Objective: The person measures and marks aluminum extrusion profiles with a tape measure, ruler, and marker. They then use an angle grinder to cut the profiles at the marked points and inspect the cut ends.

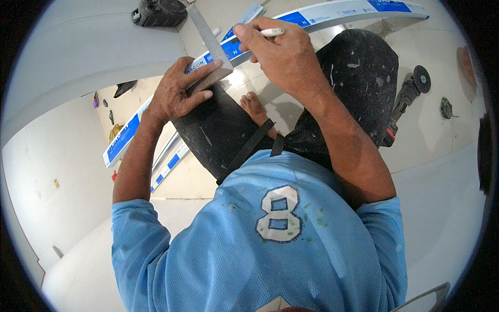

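A long white profile with blue printed film [127,136] lies at a slant across my lap. My left hand [179,93] grips the profile and presses a metal try square [208,36] against it, thumb below and fingers on top. The square's ruled blade crosses the profile and points away from me. My right hand [280,57] pinches a white pen [272,32] above the profile, just right of the square; its tip is hidden by my fingers. Both my knees, in dark paint-spattered trousers, are bent under my forearms.
An angle grinder [403,99] lies on the tiled floor [421,148] to my right, near a green tape measure [446,108]. More thin strips [169,166] lie at my left. A black case or bag [158,13] sits by the white wall [99,47] at the upper left.
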Demonstrator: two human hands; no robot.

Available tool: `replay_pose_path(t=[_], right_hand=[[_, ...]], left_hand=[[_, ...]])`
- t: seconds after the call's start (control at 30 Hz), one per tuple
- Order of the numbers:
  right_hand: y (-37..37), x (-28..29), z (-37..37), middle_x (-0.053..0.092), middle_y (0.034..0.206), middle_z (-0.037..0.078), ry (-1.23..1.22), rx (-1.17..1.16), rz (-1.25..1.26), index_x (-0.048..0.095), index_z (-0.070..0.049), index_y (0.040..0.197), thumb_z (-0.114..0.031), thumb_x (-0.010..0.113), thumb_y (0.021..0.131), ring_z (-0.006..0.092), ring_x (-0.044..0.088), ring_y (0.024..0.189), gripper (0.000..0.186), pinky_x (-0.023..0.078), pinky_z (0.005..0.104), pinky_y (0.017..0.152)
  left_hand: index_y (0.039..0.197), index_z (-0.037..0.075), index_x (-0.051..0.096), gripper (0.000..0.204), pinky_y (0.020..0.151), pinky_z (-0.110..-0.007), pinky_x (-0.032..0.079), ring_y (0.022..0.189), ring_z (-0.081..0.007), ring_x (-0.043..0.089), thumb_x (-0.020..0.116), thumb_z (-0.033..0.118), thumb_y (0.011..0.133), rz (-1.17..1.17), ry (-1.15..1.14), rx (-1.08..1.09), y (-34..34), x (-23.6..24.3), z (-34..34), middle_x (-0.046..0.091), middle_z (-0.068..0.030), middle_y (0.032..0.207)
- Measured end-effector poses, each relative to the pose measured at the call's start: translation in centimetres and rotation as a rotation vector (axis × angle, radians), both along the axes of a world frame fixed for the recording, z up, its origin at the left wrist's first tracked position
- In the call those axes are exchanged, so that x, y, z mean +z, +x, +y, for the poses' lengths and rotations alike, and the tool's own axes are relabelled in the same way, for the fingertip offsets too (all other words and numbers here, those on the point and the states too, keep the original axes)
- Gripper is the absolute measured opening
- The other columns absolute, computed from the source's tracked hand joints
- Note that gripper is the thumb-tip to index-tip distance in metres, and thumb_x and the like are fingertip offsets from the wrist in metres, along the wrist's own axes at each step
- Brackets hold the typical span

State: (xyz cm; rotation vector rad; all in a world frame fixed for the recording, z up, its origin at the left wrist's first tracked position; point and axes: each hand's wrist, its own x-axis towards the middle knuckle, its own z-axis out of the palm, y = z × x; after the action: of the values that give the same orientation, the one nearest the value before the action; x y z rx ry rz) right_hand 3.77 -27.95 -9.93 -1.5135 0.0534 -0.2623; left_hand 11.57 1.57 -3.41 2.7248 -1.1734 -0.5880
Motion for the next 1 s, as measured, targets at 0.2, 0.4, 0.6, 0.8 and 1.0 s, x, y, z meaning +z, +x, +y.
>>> replay_pose_path(t=[0.2, 0.4, 0.6, 0.8, 1.0], right_hand=[[1.0, -0.8, 0.6, 0.081, 0.088, 0.02, 0.003, 0.086, 0.077, 0.084, -0.004, 0.112, -0.043, 0.071, 0.109, 0.035, 0.081, 0.084, 0.041, 0.064, 0.0462, 0.084], [1.9, -1.4, 1.4, 0.08, 0.097, 0.009, -0.051, 0.151, 0.135, 0.081, -0.002, 0.135, -0.044, 0.071, 0.113, 0.0142, 0.072, 0.084, 0.048, 0.057, 0.0296, 0.071], [2.3, -1.8, 2.1, 0.082, 0.104, 0.023, -0.055, 0.123, 0.097, 0.083, -0.005, 0.117, -0.041, 0.072, 0.109, 0.0382, 0.08, 0.097, 0.039, 0.062, 0.0468, 0.091], [2.6, -2.7, 2.1, 0.082, 0.103, 0.024, -0.077, 0.142, 0.064, 0.084, -0.004, 0.115, -0.043, 0.071, 0.109, 0.0399, 0.08, 0.096, 0.041, 0.062, 0.0484, 0.091], [1.1, -0.3, 0.4, 0.082, 0.104, 0.024, -0.115, 0.233, 0.18, 0.084, -0.004, 0.115, -0.043, 0.07, 0.11, 0.0401, 0.08, 0.096, 0.042, 0.061, 0.0498, 0.09]], left_hand=[[0.162, 0.047, 0.063, 0.07, 0.11, -0.059, 0.05, 0.122, -0.044, 0.063, 0.076, 0.063, 0.095, -0.077, 0.012, -0.025, -0.4, 0.0, -0.4, 0.064, -0.0249, 0.137], [0.162, 0.049, 0.063, 0.07, 0.111, -0.059, 0.049, 0.123, -0.0433, 0.062, 0.079, 0.058, 0.094, -0.078, 0.019, -0.001, -0.8, 0.0, -0.3, 0.063, -0.0239, 0.139], [0.162, 0.049, 0.062, 0.071, 0.11, -0.058, 0.05, 0.121, -0.0419, 0.062, 0.08, 0.057, 0.094, -0.106, 0.019, -0.009, -1.0, -0.1, -0.4, 0.064, -0.023, 0.137], [0.162, 0.049, 0.062, 0.072, 0.109, -0.056, 0.049, 0.121, -0.0396, 0.061, 0.081, 0.056, 0.094, -0.113, 0.029, -0.021, -1.0, 0.1, -0.7, 0.064, -0.0215, 0.134], [0.163, 0.048, 0.062, 0.071, 0.108, -0.055, 0.049, 0.119, -0.0397, 0.061, 0.08, 0.057, 0.094, -0.075, 0.032, -0.008, -0.8, 0.2, -0.6, 0.064, -0.0211, 0.133]])
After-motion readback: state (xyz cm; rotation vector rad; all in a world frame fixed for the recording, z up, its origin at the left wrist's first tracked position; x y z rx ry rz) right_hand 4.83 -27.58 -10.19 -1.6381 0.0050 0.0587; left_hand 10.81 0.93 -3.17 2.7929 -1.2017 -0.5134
